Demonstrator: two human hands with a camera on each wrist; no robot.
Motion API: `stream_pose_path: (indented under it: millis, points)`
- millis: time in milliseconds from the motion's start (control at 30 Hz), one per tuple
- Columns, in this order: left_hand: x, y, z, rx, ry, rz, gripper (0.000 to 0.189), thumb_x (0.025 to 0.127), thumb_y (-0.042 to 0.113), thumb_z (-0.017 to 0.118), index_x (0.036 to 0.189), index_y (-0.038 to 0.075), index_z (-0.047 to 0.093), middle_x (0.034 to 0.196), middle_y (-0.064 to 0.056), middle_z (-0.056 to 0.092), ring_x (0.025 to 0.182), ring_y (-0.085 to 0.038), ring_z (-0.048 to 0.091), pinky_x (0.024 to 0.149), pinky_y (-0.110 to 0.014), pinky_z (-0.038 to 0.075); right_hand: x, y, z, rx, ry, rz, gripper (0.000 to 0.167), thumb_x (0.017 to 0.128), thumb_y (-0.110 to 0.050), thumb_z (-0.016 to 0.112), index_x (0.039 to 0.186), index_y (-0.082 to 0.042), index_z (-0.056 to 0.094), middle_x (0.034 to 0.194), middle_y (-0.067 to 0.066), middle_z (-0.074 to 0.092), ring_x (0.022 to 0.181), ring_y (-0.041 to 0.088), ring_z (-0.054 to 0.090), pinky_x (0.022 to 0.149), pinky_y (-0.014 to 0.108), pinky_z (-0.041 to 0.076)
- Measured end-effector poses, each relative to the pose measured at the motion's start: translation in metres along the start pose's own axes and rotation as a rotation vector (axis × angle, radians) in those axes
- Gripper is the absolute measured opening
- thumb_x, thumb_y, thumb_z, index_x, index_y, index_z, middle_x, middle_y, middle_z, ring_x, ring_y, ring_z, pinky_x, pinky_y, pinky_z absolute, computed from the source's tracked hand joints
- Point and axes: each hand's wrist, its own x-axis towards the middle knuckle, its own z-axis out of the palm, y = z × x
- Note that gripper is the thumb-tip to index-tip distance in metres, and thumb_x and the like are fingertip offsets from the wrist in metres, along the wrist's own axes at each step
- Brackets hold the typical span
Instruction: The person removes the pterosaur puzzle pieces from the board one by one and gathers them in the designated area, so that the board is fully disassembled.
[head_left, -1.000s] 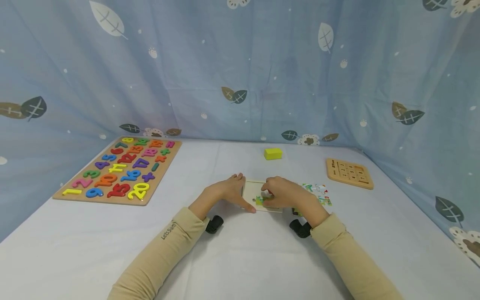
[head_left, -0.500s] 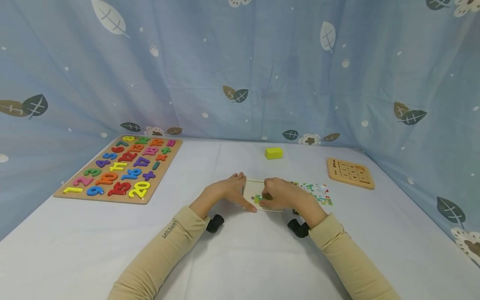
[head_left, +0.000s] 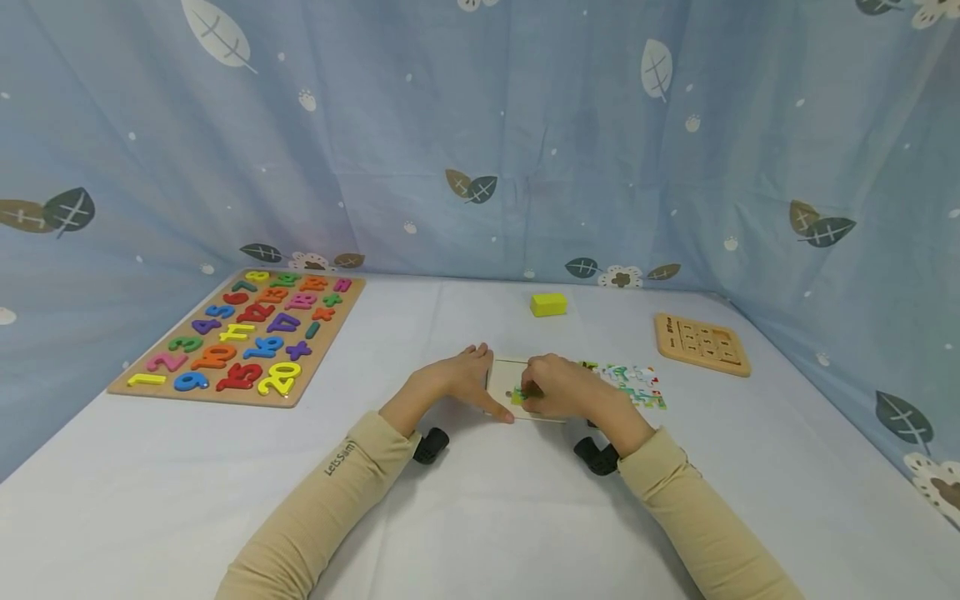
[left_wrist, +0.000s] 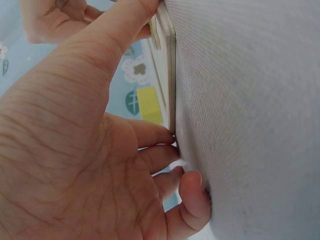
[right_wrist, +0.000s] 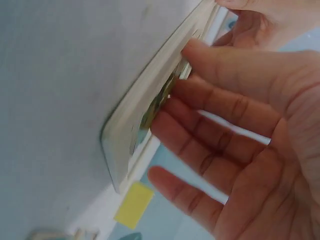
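A pale wooden puzzle tray (head_left: 505, 372) lies flat on the table between both hands, with green jigsaw pieces (head_left: 516, 397) near its front edge. My left hand (head_left: 462, 381) spans the tray's left side, its thumb at the near corner and its fairly straight fingers against the far end. Over the tray's right part, my right hand (head_left: 564, 387) curls its fingers down and pinches a green-brown puzzle piece (right_wrist: 161, 100) against the surface. Much of that piece is hidden by the fingers. More jigsaw pieces (head_left: 637, 383) lie right of the tray, partly behind the right hand.
A yellow-green block (head_left: 549, 305) stands behind the tray. At the far right lies a small wooden number board (head_left: 702, 344). A large board with coloured numbers (head_left: 251, 340) lies at the left. A blue patterned curtain (head_left: 405, 142) hangs behind the table.
My right hand has shifted slightly left over the tray, and its fingers have changed position over the pieces. The left hand has stayed at the tray's left edge.
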Motion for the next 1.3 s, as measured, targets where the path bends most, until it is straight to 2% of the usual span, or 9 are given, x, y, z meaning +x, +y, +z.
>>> stream_pose_path:
  millis: [100, 233, 433, 600, 667, 867, 1067, 1300]
  points:
    - [0.0, 0.001, 0.0, 0.005, -0.002, -0.003, 0.118, 0.075, 0.063, 0.071, 0.154, 0.0, 0.01, 0.162, -0.016, 0.005, 0.15, -0.031, 0.005, 0.121, -0.047, 0.016, 0.0, 0.001, 0.0, 0.049, -0.017, 0.012, 0.013, 0.086, -0.01, 0.07, 0.096, -0.002, 0.071, 0.074, 0.001, 0.06, 0.061, 0.008, 0.046, 0.056, 0.02, 0.04]
    - [0.0, 0.001, -0.001, 0.009, -0.005, -0.006, 0.118, 0.075, 0.063, 0.071, 0.154, 0.0, 0.01, 0.162, -0.016, 0.006, 0.15, -0.031, 0.005, 0.121, -0.047, 0.016, 0.0, 0.001, -0.001, 0.057, -0.027, 0.014, 0.02, 0.086, -0.01, 0.07, 0.104, 0.001, 0.07, 0.075, 0.003, 0.056, 0.062, 0.01, 0.043, 0.056, 0.021, 0.036]
    - [0.0, 0.001, -0.002, 0.008, 0.003, -0.002, 0.118, 0.075, 0.062, 0.071, 0.154, -0.001, 0.01, 0.161, -0.017, 0.006, 0.15, -0.032, 0.005, 0.121, -0.046, 0.016, -0.001, -0.001, -0.001, 0.021, 0.039, -0.017, 0.021, 0.083, -0.01, 0.073, 0.102, 0.001, 0.072, 0.083, 0.007, 0.061, 0.066, 0.009, 0.047, 0.058, 0.021, 0.041]
    - [0.002, 0.001, -0.001, 0.008, 0.014, 0.012, 0.117, 0.076, 0.06, 0.072, 0.153, -0.003, 0.011, 0.161, -0.02, 0.009, 0.15, -0.034, 0.008, 0.121, -0.045, 0.017, -0.001, -0.001, -0.001, 0.024, 0.08, -0.037, 0.015, 0.079, -0.008, 0.073, 0.091, 0.001, 0.073, 0.067, 0.003, 0.058, 0.054, 0.006, 0.037, 0.048, 0.018, 0.03]
    - [0.003, 0.001, 0.0, 0.004, 0.014, 0.013, 0.117, 0.076, 0.059, 0.072, 0.153, -0.003, 0.011, 0.161, -0.02, 0.009, 0.15, -0.034, 0.008, 0.121, -0.045, 0.017, 0.0, 0.001, -0.002, 0.034, 0.091, -0.036, 0.015, 0.078, -0.008, 0.073, 0.09, 0.001, 0.074, 0.066, 0.003, 0.057, 0.053, 0.006, 0.035, 0.047, 0.018, 0.028]
    - [0.004, 0.001, 0.002, 0.009, 0.003, -0.006, 0.117, 0.075, 0.061, 0.072, 0.153, -0.001, 0.01, 0.161, -0.018, 0.008, 0.15, -0.033, 0.008, 0.12, -0.047, 0.018, -0.005, 0.005, -0.004, 0.032, 0.107, -0.036, 0.023, 0.077, -0.011, 0.073, 0.096, 0.002, 0.074, 0.079, 0.006, 0.062, 0.061, 0.008, 0.047, 0.054, 0.018, 0.04]
    - [0.004, 0.002, 0.003, 0.027, 0.006, -0.016, 0.118, 0.075, 0.064, 0.071, 0.154, 0.0, 0.01, 0.161, -0.017, 0.008, 0.15, -0.032, 0.008, 0.12, -0.046, 0.019, -0.014, 0.009, -0.011, 0.008, 0.086, -0.028, 0.024, 0.079, -0.013, 0.075, 0.099, 0.001, 0.074, 0.082, 0.006, 0.062, 0.065, 0.007, 0.048, 0.056, 0.018, 0.041]
    - [0.003, 0.002, 0.002, 0.036, 0.002, -0.022, 0.118, 0.075, 0.064, 0.07, 0.154, 0.0, 0.01, 0.162, -0.016, 0.007, 0.15, -0.031, 0.007, 0.121, -0.046, 0.018, -0.025, 0.018, -0.021, -0.009, 0.078, -0.052, 0.018, 0.08, -0.01, 0.074, 0.094, 0.0, 0.075, 0.078, 0.005, 0.06, 0.063, 0.007, 0.046, 0.057, 0.019, 0.041]
